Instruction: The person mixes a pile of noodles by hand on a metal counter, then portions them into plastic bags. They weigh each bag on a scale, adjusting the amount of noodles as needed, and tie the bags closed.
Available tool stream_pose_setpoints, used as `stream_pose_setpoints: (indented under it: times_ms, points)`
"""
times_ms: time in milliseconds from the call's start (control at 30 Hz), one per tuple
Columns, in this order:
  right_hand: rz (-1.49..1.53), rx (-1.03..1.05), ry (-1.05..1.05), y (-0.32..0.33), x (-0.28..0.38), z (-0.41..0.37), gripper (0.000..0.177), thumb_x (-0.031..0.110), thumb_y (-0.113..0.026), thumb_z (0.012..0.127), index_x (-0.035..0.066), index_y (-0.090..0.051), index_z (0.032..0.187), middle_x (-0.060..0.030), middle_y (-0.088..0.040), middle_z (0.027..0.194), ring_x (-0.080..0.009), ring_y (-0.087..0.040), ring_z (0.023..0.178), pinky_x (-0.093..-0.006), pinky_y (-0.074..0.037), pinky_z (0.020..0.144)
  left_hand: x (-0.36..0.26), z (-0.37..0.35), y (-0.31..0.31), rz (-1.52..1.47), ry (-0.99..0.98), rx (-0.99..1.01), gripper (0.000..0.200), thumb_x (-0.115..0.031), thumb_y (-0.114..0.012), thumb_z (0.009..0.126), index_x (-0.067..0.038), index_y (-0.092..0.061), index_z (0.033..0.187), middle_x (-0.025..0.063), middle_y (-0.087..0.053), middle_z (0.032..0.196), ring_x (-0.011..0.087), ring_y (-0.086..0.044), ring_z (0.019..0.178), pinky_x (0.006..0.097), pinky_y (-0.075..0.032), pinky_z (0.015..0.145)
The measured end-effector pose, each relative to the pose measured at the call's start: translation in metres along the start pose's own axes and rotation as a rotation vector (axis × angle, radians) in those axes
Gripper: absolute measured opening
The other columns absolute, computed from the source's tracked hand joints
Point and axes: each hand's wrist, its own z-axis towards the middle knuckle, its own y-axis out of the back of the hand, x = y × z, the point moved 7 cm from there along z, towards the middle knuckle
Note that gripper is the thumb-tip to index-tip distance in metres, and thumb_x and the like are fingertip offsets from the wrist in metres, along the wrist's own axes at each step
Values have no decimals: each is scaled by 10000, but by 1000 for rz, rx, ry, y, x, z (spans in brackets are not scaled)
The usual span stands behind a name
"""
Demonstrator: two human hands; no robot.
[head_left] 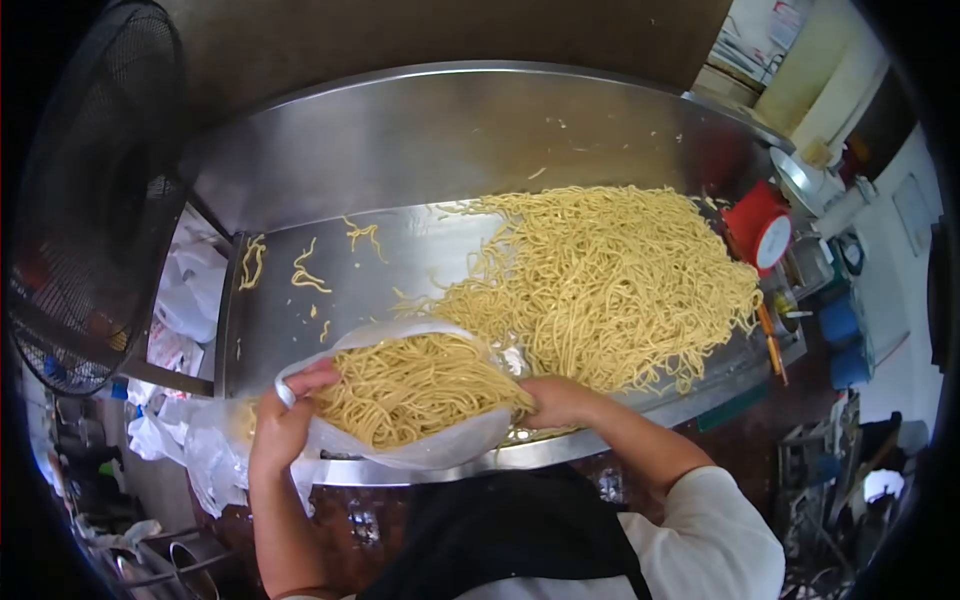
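Note:
A translucent white plastic bag (435, 455), its mouth spread wide, rests at the near edge of the steel counter and is full of yellow noodles (415, 390). My left hand (290, 405), with a white band on one finger, grips the bag's left rim, thumb and fingertips against the noodles. At the opposite side, my right hand (558, 402) is closed on the bag's right rim beside the noodles; its fingertips are partly hidden. Just beyond that hand spreads a big loose heap of yellow noodles (620, 290).
Stray noodles (308, 275) lie on the left of the steel counter (400, 270), which has a raised back wall. A black fan (95, 190) stands at left, above more plastic bags (190, 290). A red dial scale (765, 235) sits at the right end.

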Motion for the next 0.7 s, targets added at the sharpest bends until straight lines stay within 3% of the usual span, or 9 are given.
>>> stream_pose_setpoints:
  times_ms: [33,133,200,267,333,433,567,633,700]
  points:
    - [3,-7,-9,-1,-1,-2,460,325,-682,794,91,-599,1181,-192,-657,1036,-343,-632,973,-419,-493,847,-3,4,-1,-173,41,23,321,83,-545,724,34,-693,1004,183,-628,1201,296,-539,1208,352,-397,1026]
    - [-26,-523,3,49,21,-12,169,222,-646,746,123,-647,883,-149,-645,773,-361,-634,746,-459,-506,666,-28,23,-31,-463,-19,219,445,-42,-687,653,38,-660,1090,199,-591,1261,297,-534,1218,397,-379,1043]
    - [44,-663,177,90,68,-16,197,188,-631,740,108,-652,918,-160,-651,817,-343,-641,777,-436,-512,679,-44,41,-70,-558,-164,345,809,-221,-832,587,-2,-534,1306,200,-566,1291,291,-571,1162,450,-418,997]
    - [224,-863,464,112,115,-15,219,152,-621,736,88,-657,942,-146,-654,838,-312,-647,787,-398,-511,700,-64,58,-120,-449,-273,446,742,-152,-854,602,-24,-565,1273,146,-570,1297,242,-527,1216,393,-408,1019]
    - [476,-971,631,134,148,-10,224,42,-672,723,27,-661,946,-108,-680,901,-252,-657,819,-365,-518,753,-27,63,-169,-285,69,639,746,-121,-860,598,-35,-546,1269,93,-590,1232,193,-572,1119,346,-471,939]
    - [728,-947,619,148,158,-6,210,45,-702,748,35,-662,953,-93,-675,931,-217,-648,843,-342,-511,772,-26,63,-202,-607,76,614,653,-95,-838,631,-41,-559,1219,47,-603,1156,152,-596,1022,309,-507,851]
    - [476,-974,603,146,124,-6,216,134,-726,791,34,-662,972,-106,-666,986,-225,-647,888,-336,-508,803,-21,73,-194,-514,94,306,461,-106,-731,771,-40,-575,1200,51,-620,1114,152,-602,1007,315,-507,836]
    - [745,-670,444,107,96,20,269,261,-686,822,44,-648,976,-150,-660,939,-308,-650,886,-374,-503,797,-21,82,-176,-495,7,206,392,-133,-696,804,-42,-603,1173,60,-637,1109,159,-610,995,314,-510,825]
    - [303,-358,219,75,68,10,307,330,-680,831,72,-651,995,-158,-670,941,-333,-656,879,-400,-511,781,-31,78,-146,-440,-111,143,336,-158,-704,807,-43,-644,1116,74,-675,1053,171,-634,953,316,-515,809]
